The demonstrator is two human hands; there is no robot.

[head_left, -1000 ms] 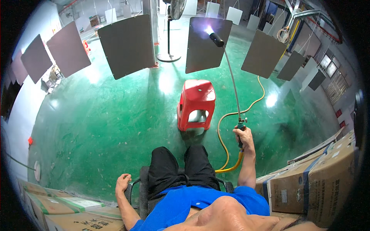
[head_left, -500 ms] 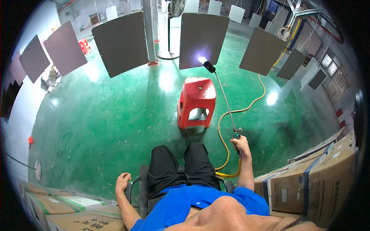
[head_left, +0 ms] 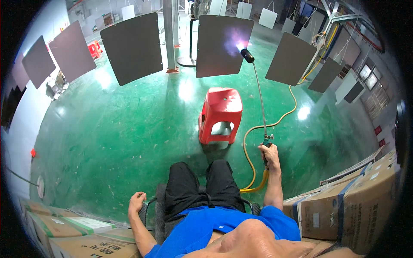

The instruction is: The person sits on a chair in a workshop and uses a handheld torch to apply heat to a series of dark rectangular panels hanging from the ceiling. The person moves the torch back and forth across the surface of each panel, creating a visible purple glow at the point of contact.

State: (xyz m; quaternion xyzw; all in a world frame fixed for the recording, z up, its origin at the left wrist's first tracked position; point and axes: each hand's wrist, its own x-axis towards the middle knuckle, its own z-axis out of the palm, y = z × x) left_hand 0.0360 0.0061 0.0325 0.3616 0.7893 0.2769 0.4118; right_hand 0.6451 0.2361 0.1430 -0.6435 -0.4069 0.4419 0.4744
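Gripping the torch (head_left: 260,95) by its handle in your closed right hand (head_left: 269,155), at 2 o'clock from your seat, you direct a lit flame (head_left: 237,44) at the dark panel (head_left: 216,48) hanging at 12 o'clock. Your left hand (head_left: 137,202) lies relaxed and empty at 9 o'clock, beside the chair (head_left: 160,208). Treat this panel as in progress: the flame plays toward its 3 o'clock edge; you cannot tell how much is covered. The left-hand panel (head_left: 131,49) at 11 o'clock and right-hand panel (head_left: 291,59) at 1 o'clock receive no flame; you cannot tell whether either is finished or remaining.

R hand (head_left: 269,155) fisted, held forward — L hand (head_left: 137,201) lower, prob. half-curled.
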